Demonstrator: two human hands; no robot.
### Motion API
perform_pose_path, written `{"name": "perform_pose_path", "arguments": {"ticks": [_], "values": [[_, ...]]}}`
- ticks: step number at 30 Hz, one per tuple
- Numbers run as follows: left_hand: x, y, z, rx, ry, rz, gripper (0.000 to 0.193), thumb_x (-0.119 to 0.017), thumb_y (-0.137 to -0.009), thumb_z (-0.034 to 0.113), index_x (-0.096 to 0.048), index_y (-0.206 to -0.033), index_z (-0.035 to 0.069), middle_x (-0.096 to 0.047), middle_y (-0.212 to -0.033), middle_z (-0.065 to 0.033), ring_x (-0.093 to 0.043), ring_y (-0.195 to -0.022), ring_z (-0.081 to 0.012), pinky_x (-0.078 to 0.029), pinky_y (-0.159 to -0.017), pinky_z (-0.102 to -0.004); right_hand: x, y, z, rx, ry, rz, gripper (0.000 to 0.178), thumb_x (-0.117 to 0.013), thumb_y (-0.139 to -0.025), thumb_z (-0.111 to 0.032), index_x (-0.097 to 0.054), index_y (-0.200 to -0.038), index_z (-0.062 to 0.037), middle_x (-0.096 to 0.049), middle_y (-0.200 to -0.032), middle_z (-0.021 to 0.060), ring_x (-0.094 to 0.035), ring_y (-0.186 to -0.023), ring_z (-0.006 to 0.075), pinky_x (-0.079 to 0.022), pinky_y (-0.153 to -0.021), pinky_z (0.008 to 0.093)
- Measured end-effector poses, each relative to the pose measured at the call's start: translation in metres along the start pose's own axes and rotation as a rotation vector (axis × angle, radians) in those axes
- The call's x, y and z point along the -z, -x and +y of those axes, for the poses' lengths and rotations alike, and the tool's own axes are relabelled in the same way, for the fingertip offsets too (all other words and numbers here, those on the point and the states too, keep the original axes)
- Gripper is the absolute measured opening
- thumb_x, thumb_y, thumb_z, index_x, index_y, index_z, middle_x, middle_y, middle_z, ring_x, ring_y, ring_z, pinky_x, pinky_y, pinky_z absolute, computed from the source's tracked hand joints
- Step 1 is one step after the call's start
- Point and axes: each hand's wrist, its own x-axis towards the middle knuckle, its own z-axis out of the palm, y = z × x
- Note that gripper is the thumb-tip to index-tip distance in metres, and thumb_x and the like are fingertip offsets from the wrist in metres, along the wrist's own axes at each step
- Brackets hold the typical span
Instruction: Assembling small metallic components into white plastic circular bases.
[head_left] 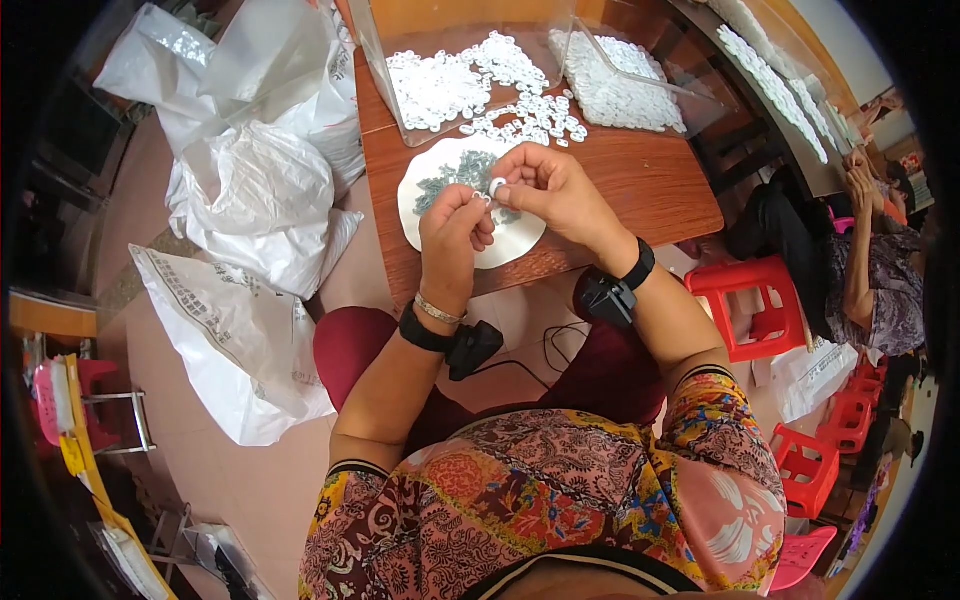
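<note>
Over a white scalloped plate (413, 215) my two hands meet, fingertips almost touching. My right hand (560, 195) pinches a small white plastic piece (497, 187) between thumb and fingers. My left hand (452, 235) is closed on a tiny light-coloured part (481, 197), too small to name. On the plate lies a pile of small dark grey pieces (440, 185), partly covered by my hands. Beyond it, many loose white plastic pieces (440, 90) with holes are heaped on the brown wooden table (640, 180).
A clear bin (625, 85) at the back right holds more white pieces. Large white sacks (250, 190) crowd the floor at left. Red stools (750, 305) stand at right, where another person (875, 260) sits at a long table. A black cable (555, 345) lies under the table.
</note>
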Motion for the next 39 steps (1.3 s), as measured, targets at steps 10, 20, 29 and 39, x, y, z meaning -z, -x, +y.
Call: {"name": "perform_pose_path", "arguments": {"ticks": [10, 20, 29, 39], "values": [[-0.002, 0.001, -0.002, -0.021, 0.148, -0.034, 0.017, -0.046, -0.091, 0.015, -0.054, -0.083, 0.003, -0.06, -0.073, -0.0049, -0.056, -0.063, -0.0104, -0.043, -0.057, -0.0211, -0.007, -0.001, 0.002, -0.067, -0.194, 0.102, 0.01, -0.065, -0.083, -0.005, -0.062, -0.092, -0.0014, -0.063, -0.08, 0.0026, -0.055, -0.066, 0.0065, -0.045, -0.061, 0.0189], [0.001, 0.0, -0.005, 0.003, -0.06, 0.035, 0.016, -0.051, -0.088, 0.016, -0.053, -0.076, 0.005, -0.052, -0.064, 0.0007, -0.044, -0.055, -0.0051, -0.036, -0.051, -0.019, -0.003, -0.001, -0.007, -0.152, -0.222, 0.128, 0.014, -0.062, -0.085, -0.004, -0.063, -0.098, 0.0017, -0.065, -0.082, 0.0063, -0.06, -0.069, 0.0087, -0.049, -0.064, 0.0201], [0.0, 0.0, -0.006, -0.028, -0.074, 0.039, 0.016, -0.052, -0.087, 0.016, -0.053, -0.075, 0.005, -0.05, -0.063, 0.0015, -0.044, -0.056, -0.0051, -0.036, -0.051, -0.0193, -0.003, 0.001, -0.007, -0.088, -0.167, 0.115, 0.016, -0.064, -0.083, -0.003, -0.064, -0.098, 0.0029, -0.067, -0.081, 0.0061, -0.06, -0.068, 0.0078, -0.049, -0.064, 0.0195], [-0.002, 0.002, -0.006, -0.036, -0.09, 0.052, 0.016, -0.052, -0.087, 0.015, -0.054, -0.076, 0.004, -0.05, -0.063, 0.0015, -0.043, -0.056, -0.0053, -0.036, -0.051, -0.0196, -0.006, 0.003, -0.006, -0.059, -0.136, 0.134, 0.016, -0.065, -0.082, -0.003, -0.065, -0.097, 0.0025, -0.066, -0.079, 0.0039, -0.059, -0.068, 0.0064, -0.048, -0.063, 0.0193]]}}
